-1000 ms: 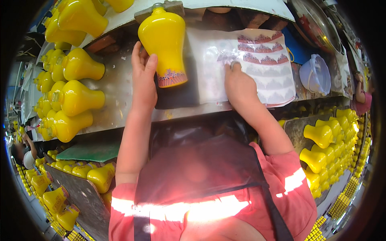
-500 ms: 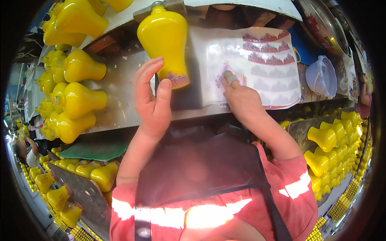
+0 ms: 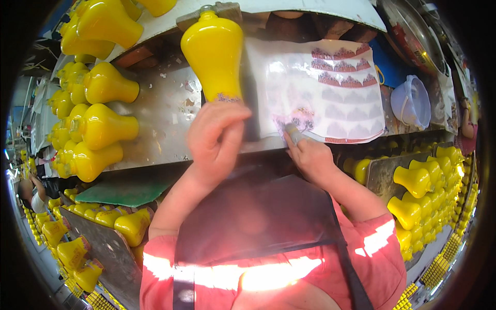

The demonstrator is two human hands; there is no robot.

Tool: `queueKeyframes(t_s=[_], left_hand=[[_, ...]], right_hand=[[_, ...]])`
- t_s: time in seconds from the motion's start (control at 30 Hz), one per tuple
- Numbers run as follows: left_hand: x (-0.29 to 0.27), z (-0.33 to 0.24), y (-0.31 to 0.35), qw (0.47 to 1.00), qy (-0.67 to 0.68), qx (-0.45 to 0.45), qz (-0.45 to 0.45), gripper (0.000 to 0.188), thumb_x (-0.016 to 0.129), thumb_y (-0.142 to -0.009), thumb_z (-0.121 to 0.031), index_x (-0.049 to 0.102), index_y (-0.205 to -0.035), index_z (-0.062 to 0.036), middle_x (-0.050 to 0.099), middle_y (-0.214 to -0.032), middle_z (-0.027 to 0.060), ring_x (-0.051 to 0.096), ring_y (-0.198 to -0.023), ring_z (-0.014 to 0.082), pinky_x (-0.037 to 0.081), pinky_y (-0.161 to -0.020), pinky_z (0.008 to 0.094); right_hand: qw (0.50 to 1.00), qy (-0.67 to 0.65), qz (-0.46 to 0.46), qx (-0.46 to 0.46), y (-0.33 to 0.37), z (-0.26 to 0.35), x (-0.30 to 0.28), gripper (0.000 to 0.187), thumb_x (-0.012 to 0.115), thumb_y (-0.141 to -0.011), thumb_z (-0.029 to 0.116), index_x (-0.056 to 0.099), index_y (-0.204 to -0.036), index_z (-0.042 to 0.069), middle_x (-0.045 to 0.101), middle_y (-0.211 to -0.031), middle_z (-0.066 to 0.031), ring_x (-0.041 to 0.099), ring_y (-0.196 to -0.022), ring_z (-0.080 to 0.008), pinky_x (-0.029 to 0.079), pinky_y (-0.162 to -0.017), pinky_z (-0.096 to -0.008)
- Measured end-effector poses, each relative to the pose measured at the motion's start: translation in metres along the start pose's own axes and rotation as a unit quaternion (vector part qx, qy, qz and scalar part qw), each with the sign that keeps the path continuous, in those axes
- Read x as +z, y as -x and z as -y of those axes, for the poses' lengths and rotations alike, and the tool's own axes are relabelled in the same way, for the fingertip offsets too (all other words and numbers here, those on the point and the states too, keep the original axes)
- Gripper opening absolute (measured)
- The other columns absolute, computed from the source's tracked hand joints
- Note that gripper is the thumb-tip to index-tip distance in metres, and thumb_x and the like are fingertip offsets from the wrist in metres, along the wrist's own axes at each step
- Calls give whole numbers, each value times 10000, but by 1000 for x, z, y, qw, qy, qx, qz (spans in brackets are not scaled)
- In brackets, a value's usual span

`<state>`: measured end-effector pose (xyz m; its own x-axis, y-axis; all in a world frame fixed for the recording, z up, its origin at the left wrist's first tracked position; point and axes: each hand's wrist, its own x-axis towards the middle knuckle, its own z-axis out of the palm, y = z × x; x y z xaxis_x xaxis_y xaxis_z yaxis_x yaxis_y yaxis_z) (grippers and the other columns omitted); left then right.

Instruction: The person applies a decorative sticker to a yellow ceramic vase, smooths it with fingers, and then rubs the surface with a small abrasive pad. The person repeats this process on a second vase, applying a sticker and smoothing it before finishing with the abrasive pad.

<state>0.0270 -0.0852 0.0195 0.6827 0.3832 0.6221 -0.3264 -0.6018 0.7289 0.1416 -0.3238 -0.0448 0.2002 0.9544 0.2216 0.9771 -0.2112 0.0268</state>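
A glossy yellow vase lies with its neck away from me, a purple patterned band round its near end. My left hand is closed over that end, fingers bent across it, hiding the base. To the right lies a white decal sheet, with rows of purple-and-red scalloped strips and greyish blank shapes. My right hand, with a grey wrap on one finger, is closed at the sheet's near edge. Its fingertips press on a small purple floral decal.
Several yellow vases lie along the table's left side. A lilac bucket stands at the right. Racks of yellow vases flank me below table height. A green board sits at the lower left. Another person is at the far left.
My left hand has moved right and closed over the vase's near end. My right hand has drawn nearer to me, and the floral decal has shifted with it across the sheet.
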Motion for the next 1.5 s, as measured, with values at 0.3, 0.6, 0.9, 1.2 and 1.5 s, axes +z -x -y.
queueKeyframes(t_s=[0.3, 0.6, 0.9, 1.2, 1.5], left_hand=[[9, -11, -2, 978, 50, -70, 191, 338, 708, -864, -92, 695, -1194, -21, 695, -1250, 154, 654, -1178, 330, 492, -1027, 405], [15, -14, 0, 955, 91, -115, 259, 333, 706, -871, -71, 694, -1200, -22, 697, -1190, 146, 665, -1074, 300, 519, -951, 361], [16, -8, -5, 918, 179, -202, 290, 468, 715, -890, -93, 628, -1346, -28, 632, -1336, 104, 593, -1237, 206, 477, -1063, 366], [22, -8, -45, 819, 336, -384, 261, 684, 754, -878, -122, 452, -1480, 2, 556, -1445, 128, 587, -1303, 211, 496, -1038, 354], [2, -24, -55, 840, 348, -403, 109, 124, 778, -873, -38, 715, -971, 7, 730, -918, 72, 680, -833, 145, 549, -772, 285]], right_hand=[[946, -276, 49, 161, -5, -23, -19, 166, 712, -892, 153, 695, -1042, 85, 693, -1152, -157, 694, -732, -373, 573, -628, -436], [997, 59, -48, 14, 9, -3, 13, 560, 705, -784, 136, 668, -1335, 46, 694, -1282, -131, 591, -562, -132, 510, -512, -291], [943, -310, -45, 110, -8, -28, -4, 170, 744, -907, 136, 751, -1046, 40, 725, -897, -100, 631, -607, -149, 496, -531, -324], [521, -784, 10, 338, -55, -42, -86, 292, 659, -1032, 271, 729, -917, 13, 565, -603, 35, 477, -490, -46, 337, -468, -221], [602, -725, -89, 323, -79, -33, -93, 268, 703, -1011, 275, 733, -1032, 10, 576, -607, 21, 467, -475, -48, 325, -456, -217]])
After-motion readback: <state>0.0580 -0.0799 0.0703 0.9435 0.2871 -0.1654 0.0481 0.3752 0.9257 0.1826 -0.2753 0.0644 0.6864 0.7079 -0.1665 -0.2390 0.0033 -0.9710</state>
